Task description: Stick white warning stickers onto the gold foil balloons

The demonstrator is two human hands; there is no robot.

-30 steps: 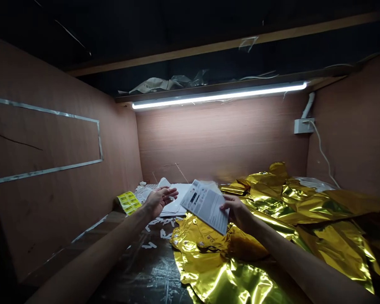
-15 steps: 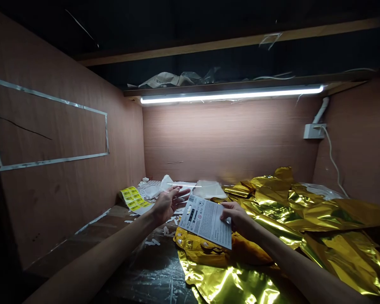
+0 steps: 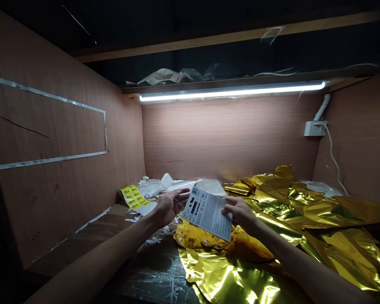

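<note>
A printed cardboard packaging card (image 3: 209,213) with a hang hole is tilted in front of me, its text side facing me. My right hand (image 3: 240,213) is closed on its right edge, thumb on the printed face. My left hand (image 3: 169,207) is at the card's left edge, fingers apart and partly extended; whether they touch the card I cannot tell. Beneath the card lies shiny gold foil (image 3: 228,274), crumpled over an orange-tinted part (image 3: 250,249).
A sheet of yellow labels (image 3: 136,197) lies at the left, near white paper scraps and clear plastic (image 3: 183,184). More gold foil (image 3: 291,207) heaps on the right. A lit tube lamp (image 3: 231,92) hangs under the shelf. A cable (image 3: 334,158) runs down the right wall.
My left hand has moved closer to the card's left edge, its fingers less spread. The card has risen slightly in view, still in my right hand.
</note>
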